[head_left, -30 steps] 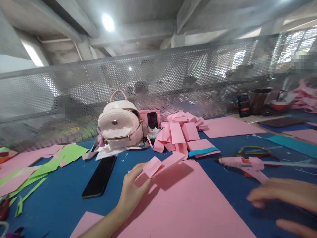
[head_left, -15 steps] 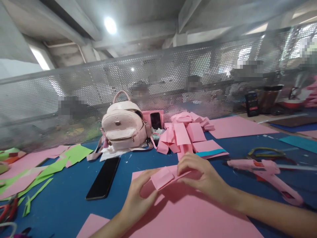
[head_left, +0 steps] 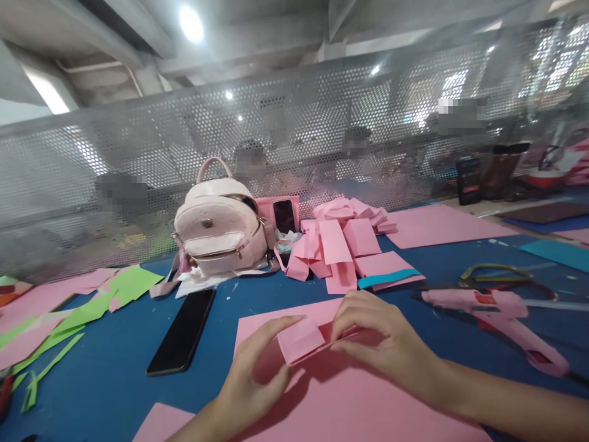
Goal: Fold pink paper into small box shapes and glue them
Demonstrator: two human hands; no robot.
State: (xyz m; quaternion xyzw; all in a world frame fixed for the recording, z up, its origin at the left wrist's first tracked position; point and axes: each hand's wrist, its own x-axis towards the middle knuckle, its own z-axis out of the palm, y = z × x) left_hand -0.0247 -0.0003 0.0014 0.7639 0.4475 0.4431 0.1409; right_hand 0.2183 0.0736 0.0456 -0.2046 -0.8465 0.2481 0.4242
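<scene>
Left hand: the left hand (head_left: pixel 257 380) comes in from the near edge, its thumb and fingers closed on the left end of the folded pink strip (head_left: pixel 301 339).
Right hand: the right hand (head_left: pixel 381 341) reaches in from the right and pinches the right end of the same strip between thumb and fingertips (its knuckles hide the exact contact).
Folded pink strip: held just above the near middle of the table, between the two hands, with one flap folded over on top.
Pink sheet: the large pink sheet (head_left: pixel 350 405) lies flat under both hands on the blue table (head_left: pixel 115 380).
Phone: a black phone (head_left: pixel 181 331) lies face up to the left of the sheet, apart from the left hand.
Glue gun: a pink glue gun (head_left: pixel 497 310) lies on its side to the right, near the right forearm.
Far side: a pale pink backpack (head_left: pixel 221 230) stands upright, with a pile of pink strips (head_left: pixel 343 242) just to its right.
Far left: green scraps (head_left: pixel 92 301) and pink offcuts are strewn along the table.
</scene>
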